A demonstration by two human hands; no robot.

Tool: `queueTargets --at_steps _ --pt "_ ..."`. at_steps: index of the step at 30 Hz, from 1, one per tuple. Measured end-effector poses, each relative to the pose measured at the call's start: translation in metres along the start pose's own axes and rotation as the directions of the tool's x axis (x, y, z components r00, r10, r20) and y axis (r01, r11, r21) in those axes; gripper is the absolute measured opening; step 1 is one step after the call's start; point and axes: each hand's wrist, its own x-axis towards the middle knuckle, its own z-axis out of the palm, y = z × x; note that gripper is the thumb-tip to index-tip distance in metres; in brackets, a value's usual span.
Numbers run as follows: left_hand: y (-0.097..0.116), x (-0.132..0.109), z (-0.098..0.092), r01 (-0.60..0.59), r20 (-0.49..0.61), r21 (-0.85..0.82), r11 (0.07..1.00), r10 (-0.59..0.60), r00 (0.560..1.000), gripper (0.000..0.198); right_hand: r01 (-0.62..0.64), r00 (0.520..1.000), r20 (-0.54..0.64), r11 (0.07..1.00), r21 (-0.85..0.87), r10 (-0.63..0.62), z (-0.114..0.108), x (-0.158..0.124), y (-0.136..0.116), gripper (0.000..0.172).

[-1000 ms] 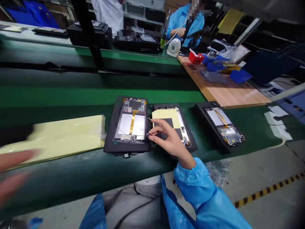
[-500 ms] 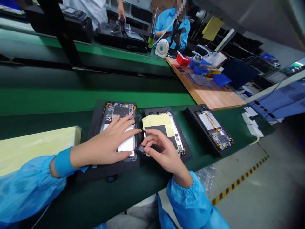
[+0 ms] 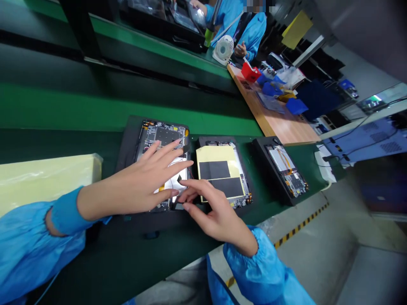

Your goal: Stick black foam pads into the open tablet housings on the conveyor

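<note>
An opened tablet (image 3: 167, 134), with bare circuit board and silvery battery, lies in a black tray (image 3: 127, 142). My left hand (image 3: 140, 182) rests over it, palm down with fingers spread, hiding much of the battery. My right hand (image 3: 216, 209) is at the tablet's lower right edge, thumb and fingers pinched on a small black piece (image 3: 179, 206), largely hidden. Thin wires run across the battery there. A little black strip (image 3: 186, 148) sticks up by the tablet's right edge. Right of it, a yellow sheet (image 3: 219, 156) with black adhesive rectangles covers a second opened tablet (image 3: 246, 198).
A third opened tablet (image 3: 288, 169) lies in a black block at right, near a white power strip (image 3: 324, 165). A yellow wrapped block (image 3: 47, 178) is at left. Behind stand a wooden board (image 3: 280, 125) with bins, a white fan (image 3: 223, 50), and a co-worker in blue (image 3: 254, 38).
My right hand has moved left and slightly down with the small black piece, from the gap between the tablets to the first tablet's edge. The view has shifted; my left hand stays spread over the tablet.
</note>
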Motion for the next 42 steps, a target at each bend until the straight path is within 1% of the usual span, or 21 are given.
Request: queueTargets --at_steps 2,6,9,12,16,19,22,24,26,29,31,34,36,38,40,42 --pt "0.000 0.000 0.002 -0.003 -0.017 0.006 1.000 0.003 1.000 0.058 0.013 1.000 0.010 0.999 -0.031 -0.012 0.003 0.002 -0.001 0.053" --pt "0.001 0.001 0.003 0.008 -0.010 0.015 1.000 -0.008 1.000 0.058 0.007 1.000 0.027 0.993 -0.121 -0.004 0.005 0.003 -0.004 0.050" --pt "0.002 0.000 0.002 0.006 -0.019 0.040 0.999 -0.005 1.000 0.059 0.019 1.000 -0.001 0.966 -0.259 -0.020 0.009 0.001 -0.006 0.043" --pt "0.002 0.001 0.001 0.000 -0.023 0.050 0.999 0.001 1.000 0.061 0.011 0.999 -0.032 0.920 -0.393 -0.025 0.013 -0.002 -0.007 0.037" --pt "0.001 0.000 0.001 0.004 0.001 0.040 0.999 -0.005 1.000 0.062 0.018 0.999 -0.037 0.899 -0.438 -0.037 0.015 -0.004 -0.008 0.033" --pt "-0.001 -0.002 0.001 -0.001 -0.011 0.017 1.000 0.001 1.000 0.059 0.063 0.995 -0.034 0.872 -0.485 -0.091 0.017 -0.007 -0.004 0.036" --pt "-0.003 -0.004 0.001 -0.003 0.004 -0.002 1.000 0.003 1.000 0.061 0.196 0.971 -0.011 0.820 -0.537 -0.240 0.023 -0.011 0.005 0.049" --pt "-0.004 -0.004 0.000 0.000 0.016 -0.018 1.000 0.001 1.000 0.061 0.262 0.943 -0.032 0.799 -0.541 -0.331 0.026 -0.014 0.013 0.057" --pt "-0.005 -0.005 -0.001 -0.003 0.023 -0.041 0.999 0.004 1.000 0.062 0.265 0.932 -0.082 0.819 -0.510 -0.352 0.029 -0.017 0.020 0.058" --pt "-0.007 -0.006 -0.002 -0.005 0.038 -0.071 0.997 0.008 0.999 0.064 0.215 0.942 -0.141 0.869 -0.446 -0.306 0.033 -0.020 0.022 0.051" --pt "-0.008 -0.006 -0.002 -0.003 0.044 -0.084 0.996 0.007 0.999 0.065 0.181 0.944 -0.173 0.880 -0.438 -0.280 0.036 -0.022 0.022 0.049" --pt "-0.007 -0.005 -0.001 0.005 0.038 -0.082 0.997 -0.002 0.999 0.065 0.160 0.945 -0.177 0.858 -0.487 -0.276 0.042 -0.026 0.022 0.057" --pt "-0.006 -0.004 0.000 0.009 0.031 -0.063 0.998 -0.007 1.000 0.062 0.171 0.940 -0.167 0.836 -0.522 -0.297 0.044 -0.031 0.023 0.066" --pt "-0.004 -0.002 0.000 0.014 0.024 -0.041 0.999 -0.013 1.000 0.060 0.180 0.935 -0.174 0.835 -0.520 -0.310 0.045 -0.035 0.025 0.071" --pt "-0.004 -0.001 0.001 0.016 0.018 -0.024 1.000 -0.016 1.000 0.061 0.165 0.939 -0.196 0.871 -0.463 -0.282 0.044 -0.038 0.025 0.073" --pt "-0.003 -0.001 0.000 0.017 0.010 -0.009 1.000 -0.017 1.000 0.062 0.145 0.947 -0.224 0.927 -0.346 -0.231 0.042 -0.040 0.023 0.072"
